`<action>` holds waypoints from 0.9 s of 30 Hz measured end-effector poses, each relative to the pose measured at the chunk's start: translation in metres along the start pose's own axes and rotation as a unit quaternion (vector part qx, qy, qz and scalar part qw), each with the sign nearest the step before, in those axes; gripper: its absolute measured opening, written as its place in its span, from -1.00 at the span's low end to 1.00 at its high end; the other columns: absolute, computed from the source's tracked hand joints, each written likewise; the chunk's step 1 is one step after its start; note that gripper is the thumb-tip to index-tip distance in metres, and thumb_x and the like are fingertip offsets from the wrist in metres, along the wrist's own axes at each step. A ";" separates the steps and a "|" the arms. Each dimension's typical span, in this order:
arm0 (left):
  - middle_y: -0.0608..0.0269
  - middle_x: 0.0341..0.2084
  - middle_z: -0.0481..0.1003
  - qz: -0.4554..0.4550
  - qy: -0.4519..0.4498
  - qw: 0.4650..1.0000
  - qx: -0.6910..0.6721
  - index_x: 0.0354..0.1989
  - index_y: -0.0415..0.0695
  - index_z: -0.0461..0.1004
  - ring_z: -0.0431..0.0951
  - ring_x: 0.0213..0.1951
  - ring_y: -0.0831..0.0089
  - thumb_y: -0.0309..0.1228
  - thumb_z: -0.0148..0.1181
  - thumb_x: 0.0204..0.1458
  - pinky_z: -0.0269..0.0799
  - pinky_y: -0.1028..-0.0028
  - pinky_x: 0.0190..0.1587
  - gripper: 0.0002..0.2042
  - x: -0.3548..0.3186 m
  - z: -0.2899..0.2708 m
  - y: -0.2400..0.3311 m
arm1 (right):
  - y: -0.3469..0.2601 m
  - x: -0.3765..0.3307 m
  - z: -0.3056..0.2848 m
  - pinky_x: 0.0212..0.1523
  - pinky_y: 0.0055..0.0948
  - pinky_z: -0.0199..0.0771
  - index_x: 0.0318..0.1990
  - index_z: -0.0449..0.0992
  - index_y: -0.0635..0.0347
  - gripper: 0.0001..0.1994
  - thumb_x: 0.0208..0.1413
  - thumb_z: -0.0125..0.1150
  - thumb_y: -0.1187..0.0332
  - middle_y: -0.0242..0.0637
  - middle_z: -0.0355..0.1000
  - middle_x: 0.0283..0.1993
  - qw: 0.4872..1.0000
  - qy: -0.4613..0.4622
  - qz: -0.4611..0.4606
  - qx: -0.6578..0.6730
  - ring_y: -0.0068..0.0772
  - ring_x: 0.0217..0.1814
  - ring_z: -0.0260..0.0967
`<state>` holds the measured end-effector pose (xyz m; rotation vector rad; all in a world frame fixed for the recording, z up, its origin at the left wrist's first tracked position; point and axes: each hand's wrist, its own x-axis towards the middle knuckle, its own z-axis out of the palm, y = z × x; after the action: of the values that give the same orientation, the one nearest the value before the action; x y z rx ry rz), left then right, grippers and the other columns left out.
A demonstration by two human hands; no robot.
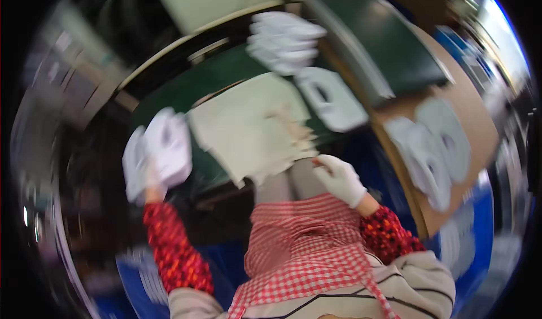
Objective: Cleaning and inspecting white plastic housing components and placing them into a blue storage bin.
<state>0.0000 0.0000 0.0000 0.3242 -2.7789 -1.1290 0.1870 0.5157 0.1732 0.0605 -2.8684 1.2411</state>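
White cut pieces (164, 149) clamped in left hand (148, 175) fingers, right hand (340, 178) fingers together, pinching cream sheet (248, 130) edge

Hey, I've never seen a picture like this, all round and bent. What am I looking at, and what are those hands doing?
It is one picture from a wide fisheye camera worn on a person's head, looking down, so straight edges curve. There is no machine: both hands wear white gloves. The left hand holds a stack of white pieces. The right hand touches the near edge of a cream sheet lying on a dark green work surface. More white cut pieces lie beyond it, others on a brown board to the right. The picture is blurred, so finer detail cannot be told.
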 end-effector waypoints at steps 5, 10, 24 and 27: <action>-0.14 -0.12 0.44 0.095 0.041 0.990 0.097 0.11 -0.34 0.23 0.48 -0.12 0.10 -0.30 0.14 0.00 0.42 0.27 -0.10 -0.47 0.147 -0.004 -0.009 | 0.016 0.026 -0.047 -0.27 -0.38 0.46 -0.16 0.47 0.24 -0.76 -0.02 0.16 0.43 -0.11 0.45 -0.28 0.976 0.210 -0.032 -0.043 -0.19 -0.31 0.46; -0.13 0.16 0.17 -0.009 0.121 0.901 0.416 0.12 -0.15 0.28 0.35 0.04 -0.04 -0.32 0.00 0.05 0.30 0.17 0.07 -0.57 0.119 -0.067 0.142 | 0.016 -0.010 -0.110 -0.22 -0.33 0.43 -0.21 0.49 0.27 -0.80 -0.01 0.15 0.42 -0.04 0.46 -0.27 0.914 0.359 0.075 -0.174 -0.09 -0.24 0.45; -0.09 0.03 0.32 0.249 0.000 0.946 0.209 -0.17 -0.25 0.45 0.29 0.10 0.03 -0.41 0.07 0.01 0.21 0.23 0.12 -0.76 0.021 0.010 0.222 | 0.239 -0.130 -0.217 0.04 -0.26 0.32 0.09 0.32 0.32 -0.33 -0.07 0.23 -0.02 0.08 0.34 0.06 0.741 0.464 0.450 -0.185 -0.16 0.05 0.35; -0.04 0.01 0.35 0.305 0.001 0.932 0.194 -0.20 -0.24 0.45 0.32 0.07 0.06 -0.42 0.07 0.00 0.24 0.25 0.09 -0.78 0.005 0.026 0.233 | 0.245 -0.139 -0.229 -0.11 -0.42 0.38 -0.01 0.40 0.42 -0.41 -0.02 0.25 0.03 -0.06 0.43 -0.09 0.801 0.468 0.371 -0.035 -0.37 -0.11 0.41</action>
<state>-0.0455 0.1789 0.1443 -0.4799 -2.7614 -0.4316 0.3159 0.8541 0.1472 -1.3650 -2.0081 0.7944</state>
